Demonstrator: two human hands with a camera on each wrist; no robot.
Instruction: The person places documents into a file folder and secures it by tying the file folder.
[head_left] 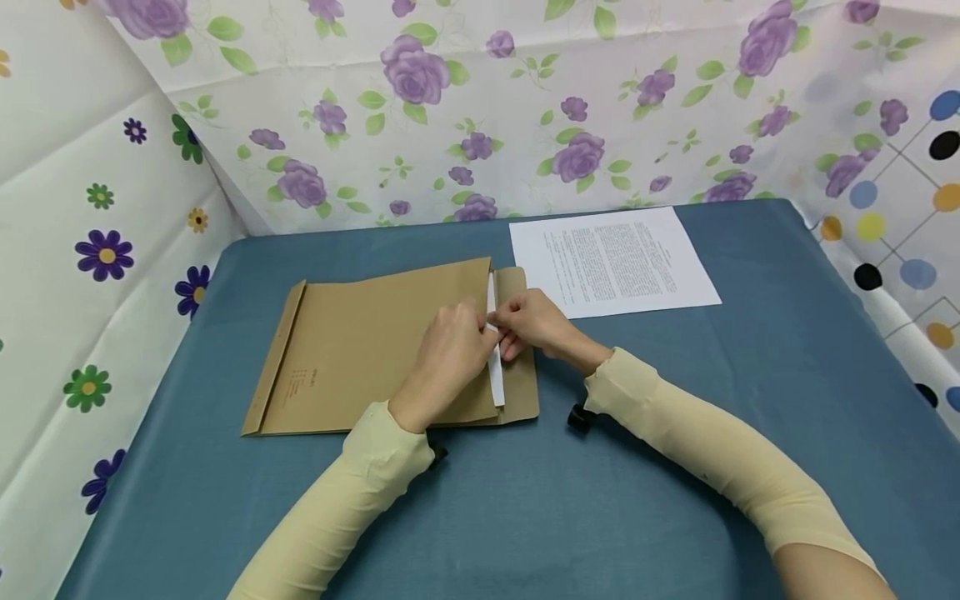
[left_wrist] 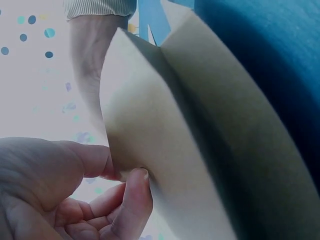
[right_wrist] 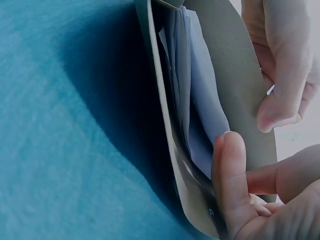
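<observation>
A brown paper file envelope (head_left: 375,342) lies flat, its open end to the right and its end flap (head_left: 522,396) folded out. The left hand (head_left: 450,350) pinches the upper panel at the opening between thumb and finger, lifting that edge, as the left wrist view shows. Inside the mouth stand white papers (right_wrist: 205,90); a narrow white strip of them shows in the head view. At the opening, the right hand (head_left: 543,325) has its fingers bent and seems to pinch the papers' edge. Its fingertips (right_wrist: 232,145) partly hide that contact.
A printed white sheet (head_left: 615,262) lies behind the right hand, toward the back edge of the blue-covered table (head_left: 637,517). Flowered cloth (head_left: 525,100) hangs behind the table. Dark wrist-camera pieces (head_left: 580,418) show beneath the cream sleeves.
</observation>
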